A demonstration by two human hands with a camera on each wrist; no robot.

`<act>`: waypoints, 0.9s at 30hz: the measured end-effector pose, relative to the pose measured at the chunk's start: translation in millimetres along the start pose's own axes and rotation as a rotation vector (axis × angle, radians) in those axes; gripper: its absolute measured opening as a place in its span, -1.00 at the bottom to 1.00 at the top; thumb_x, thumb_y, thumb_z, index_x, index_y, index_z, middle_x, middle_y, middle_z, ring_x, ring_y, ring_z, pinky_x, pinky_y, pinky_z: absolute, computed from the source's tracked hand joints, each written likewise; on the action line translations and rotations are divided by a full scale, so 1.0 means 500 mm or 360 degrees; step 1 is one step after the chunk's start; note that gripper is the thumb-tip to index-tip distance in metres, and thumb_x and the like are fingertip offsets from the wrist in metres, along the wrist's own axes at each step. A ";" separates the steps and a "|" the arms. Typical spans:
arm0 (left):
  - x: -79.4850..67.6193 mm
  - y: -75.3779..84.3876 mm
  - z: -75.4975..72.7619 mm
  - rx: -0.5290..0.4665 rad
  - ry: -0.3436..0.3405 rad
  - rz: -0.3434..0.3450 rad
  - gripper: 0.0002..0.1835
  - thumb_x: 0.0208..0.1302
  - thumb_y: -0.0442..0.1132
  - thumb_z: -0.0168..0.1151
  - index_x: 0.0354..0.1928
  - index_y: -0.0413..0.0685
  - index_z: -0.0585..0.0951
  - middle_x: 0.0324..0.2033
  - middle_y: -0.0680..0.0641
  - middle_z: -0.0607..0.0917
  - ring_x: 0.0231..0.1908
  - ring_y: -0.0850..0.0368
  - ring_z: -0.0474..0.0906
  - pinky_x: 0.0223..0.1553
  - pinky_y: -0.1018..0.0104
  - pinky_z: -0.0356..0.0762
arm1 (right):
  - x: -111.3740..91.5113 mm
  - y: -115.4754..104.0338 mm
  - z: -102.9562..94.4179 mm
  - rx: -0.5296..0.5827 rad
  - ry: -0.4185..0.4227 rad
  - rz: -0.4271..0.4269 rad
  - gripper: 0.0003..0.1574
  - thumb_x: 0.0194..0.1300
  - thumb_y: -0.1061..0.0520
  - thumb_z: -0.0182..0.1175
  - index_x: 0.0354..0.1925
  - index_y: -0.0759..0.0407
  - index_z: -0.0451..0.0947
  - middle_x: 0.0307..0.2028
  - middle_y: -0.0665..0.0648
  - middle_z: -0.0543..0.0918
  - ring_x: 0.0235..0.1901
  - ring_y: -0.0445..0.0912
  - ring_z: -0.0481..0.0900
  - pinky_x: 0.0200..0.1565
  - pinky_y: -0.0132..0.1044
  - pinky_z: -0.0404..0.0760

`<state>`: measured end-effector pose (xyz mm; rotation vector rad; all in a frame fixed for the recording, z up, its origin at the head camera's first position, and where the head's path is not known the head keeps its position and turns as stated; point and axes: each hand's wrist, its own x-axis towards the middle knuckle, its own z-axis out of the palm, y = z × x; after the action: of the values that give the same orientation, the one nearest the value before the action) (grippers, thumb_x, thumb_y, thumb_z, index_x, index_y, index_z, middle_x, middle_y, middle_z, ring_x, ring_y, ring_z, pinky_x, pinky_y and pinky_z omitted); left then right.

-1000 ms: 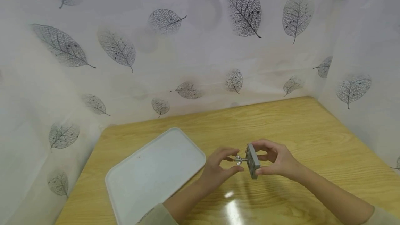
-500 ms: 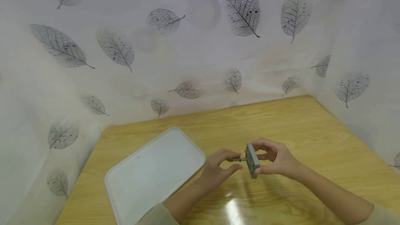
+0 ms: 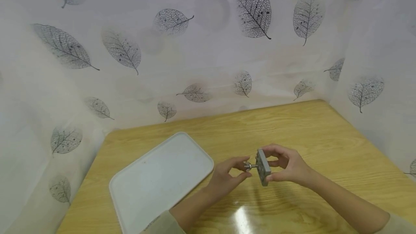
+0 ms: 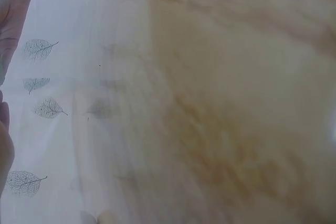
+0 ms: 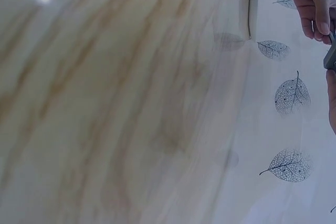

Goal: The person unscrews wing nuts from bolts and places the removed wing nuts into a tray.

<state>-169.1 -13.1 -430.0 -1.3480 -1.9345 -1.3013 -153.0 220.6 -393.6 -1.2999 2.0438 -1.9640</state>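
Note:
In the head view, my right hand [image 3: 292,167] grips a grey metal plate [image 3: 264,168] by its edges, thumb below and fingers above. The plate stands on edge above the table. A bolt [image 3: 254,166] sticks out of its left face, carrying a silver wing nut [image 3: 248,166]. Around that nut curl the thumb and fingers of my left hand [image 3: 224,176]; their exact contact is too small to make out. The right wrist view catches a corner of the plate [image 5: 330,57] at its right edge. Only parts of hands enter the left wrist view, at its left edge.
A white rectangular tray [image 3: 159,180] lies left of my hands on the wood-grain table [image 3: 312,129]. Curtains with a leaf print [image 3: 208,53] stand behind the table and along both sides.
The wing nut has turned on its bolt, its wings showing at different angles. My left fingers shift slightly around it. The right hand and plate stay nearly still.

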 end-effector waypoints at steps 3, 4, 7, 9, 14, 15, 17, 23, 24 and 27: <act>0.001 0.002 -0.001 0.0006 0.0006 -0.0006 -0.47 -0.10 -0.48 0.44 0.00 -0.37 0.51 -0.33 -0.14 0.72 -0.33 0.17 0.69 -0.04 0.46 0.59 | 0.000 0.002 0.001 0.0008 -0.0004 -0.0001 -0.25 -0.09 0.62 0.27 0.11 0.58 0.26 0.04 0.14 0.50 0.03 -0.13 0.53 0.04 -0.24 0.61; 0.001 0.002 -0.001 0.0007 0.0007 -0.0010 -0.48 -0.10 -0.48 0.44 0.00 -0.37 0.51 -0.34 -0.13 0.72 -0.33 0.17 0.69 -0.04 0.46 0.59 | 0.001 0.002 0.001 0.0006 -0.0009 -0.0008 -0.25 -0.09 0.62 0.27 0.11 0.59 0.25 0.04 0.15 0.50 0.02 -0.12 0.53 0.04 -0.24 0.61; 0.001 0.004 -0.002 0.0001 0.0005 -0.0028 -0.48 -0.09 -0.47 0.44 0.00 -0.36 0.52 -0.36 -0.12 0.73 -0.34 0.18 0.68 -0.05 0.47 0.59 | 0.000 0.004 0.000 0.0002 -0.0009 -0.0007 -0.25 -0.09 0.62 0.27 0.11 0.58 0.26 0.04 0.15 0.50 0.03 -0.13 0.53 0.04 -0.24 0.62; 0.000 0.004 -0.001 -0.0018 0.0000 -0.0061 -0.49 -0.08 -0.46 0.44 0.00 -0.35 0.52 -0.37 -0.12 0.73 -0.35 0.18 0.68 -0.08 0.49 0.60 | 0.001 0.004 0.000 -0.0001 -0.0006 -0.0004 -0.25 -0.09 0.62 0.27 0.11 0.57 0.26 0.04 0.14 0.50 0.03 -0.13 0.53 0.04 -0.25 0.61; -0.005 0.007 0.003 -0.0212 -0.0008 -0.0339 -0.63 0.03 -0.46 0.37 -0.07 -0.30 0.56 -0.40 -0.16 0.73 -0.38 0.14 0.69 -0.21 0.47 0.65 | 0.001 0.007 0.001 0.0021 -0.0004 -0.0008 -0.25 -0.10 0.63 0.27 0.11 0.59 0.25 0.04 0.12 0.51 0.03 -0.13 0.53 0.04 -0.23 0.61; -0.005 0.008 0.003 -0.0262 -0.0010 -0.0412 -0.66 0.06 -0.45 0.36 -0.08 -0.29 0.57 -0.40 -0.17 0.73 -0.38 0.13 0.69 -0.23 0.45 0.66 | 0.001 0.008 0.002 0.0026 -0.0004 -0.0010 -0.25 -0.10 0.63 0.27 0.11 0.59 0.25 0.04 0.12 0.51 0.03 -0.13 0.53 0.04 -0.22 0.61; -0.006 0.010 0.003 -0.0324 -0.0015 -0.0524 -0.70 0.10 -0.44 0.33 -0.08 -0.28 0.58 -0.40 -0.17 0.73 -0.37 0.13 0.69 -0.24 0.41 0.67 | 0.001 0.008 0.002 0.0033 -0.0001 -0.0013 -0.25 -0.11 0.64 0.27 0.11 0.59 0.25 0.04 0.11 0.51 0.02 -0.13 0.54 0.04 -0.22 0.61; -0.008 0.008 0.002 -0.0305 -0.0039 -0.0601 -0.63 0.10 -0.36 0.36 -0.02 -0.21 0.57 -0.31 -0.14 0.73 -0.29 0.16 0.66 -0.19 0.39 0.66 | 0.001 0.008 0.001 0.0018 0.0008 -0.0004 -0.24 -0.11 0.63 0.28 0.10 0.59 0.25 0.04 0.10 0.51 0.03 -0.15 0.53 0.04 -0.23 0.61; -0.008 0.006 0.002 -0.0273 -0.0038 -0.0552 -0.60 0.08 -0.36 0.37 0.00 -0.21 0.56 -0.27 -0.14 0.72 -0.25 0.13 0.66 -0.17 0.38 0.65 | 0.001 0.008 0.001 0.0019 0.0013 0.0007 -0.24 -0.11 0.62 0.28 0.11 0.58 0.26 0.04 0.09 0.51 0.03 -0.15 0.53 0.04 -0.23 0.61; -0.007 0.002 0.001 -0.0142 -0.0011 -0.0339 -0.49 -0.01 -0.37 0.43 0.05 -0.25 0.51 -0.13 -0.16 0.65 -0.14 0.03 0.61 -0.11 0.37 0.64 | 0.002 0.008 0.000 0.0022 0.0015 0.0014 -0.25 -0.10 0.62 0.28 0.11 0.57 0.26 0.05 0.08 0.50 0.04 -0.16 0.52 0.04 -0.23 0.62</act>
<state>-166.6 -14.1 -432.5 -1.2147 -2.0933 -1.4997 -155.8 219.5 -396.6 -1.2792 2.0323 -1.9808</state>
